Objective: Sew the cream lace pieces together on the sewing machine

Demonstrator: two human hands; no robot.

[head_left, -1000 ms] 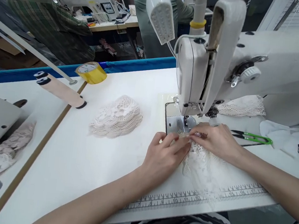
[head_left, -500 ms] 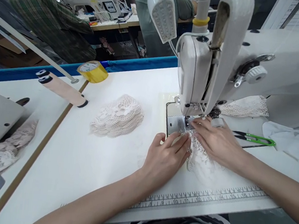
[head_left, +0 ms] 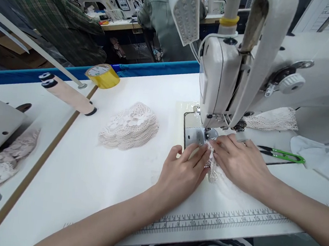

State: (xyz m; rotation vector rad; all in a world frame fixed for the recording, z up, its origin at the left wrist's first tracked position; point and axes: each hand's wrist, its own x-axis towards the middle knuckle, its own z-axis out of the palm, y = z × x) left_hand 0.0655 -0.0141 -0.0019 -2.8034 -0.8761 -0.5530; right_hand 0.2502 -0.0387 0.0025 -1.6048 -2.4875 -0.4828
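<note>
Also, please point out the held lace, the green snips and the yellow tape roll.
Held lace [head_left: 212, 171]: head view, on its uncovered part.
Green snips [head_left: 286, 153]: head view, on the handle.
Yellow tape roll [head_left: 106, 80]: head view, on its outer side.

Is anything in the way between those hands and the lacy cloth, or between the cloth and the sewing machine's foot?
Nothing visible. The left hand and the right hand both touch the lacy cloth, whose far end lies close by the sewing machine's foot. The green snips lie aside.
</note>
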